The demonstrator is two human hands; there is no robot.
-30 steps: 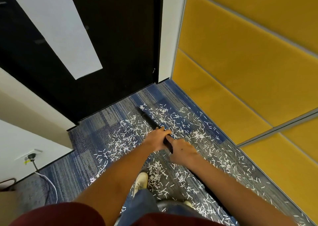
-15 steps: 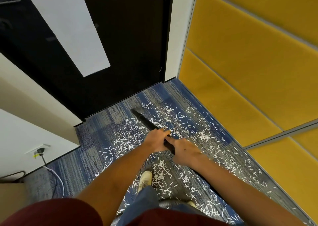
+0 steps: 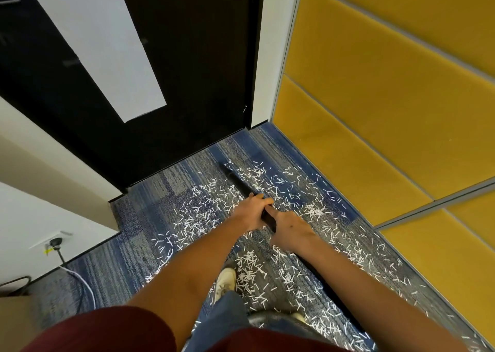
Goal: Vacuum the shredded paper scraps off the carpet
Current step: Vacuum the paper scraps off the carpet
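Black vacuum wand (image 3: 237, 182) (both hands' fingers (image 3: 257, 200) wrapped around it) points toward the door (image 3: 187, 83).

This looks like an office or similar commercial interior. The floor is covered with blue and grey carpet tiles (image 3: 150, 225) laid in a patchwork of striped squares, the sort used in workplaces. The wall on the right is clad in padded yellow panels (image 3: 388, 89) divided by thin grey metal strips. A black door (image 3: 203, 64) with a tall frosted pane stands in a white frame, and a wall socket (image 3: 55, 241) with a plugged-in cable sits low on the white wall.
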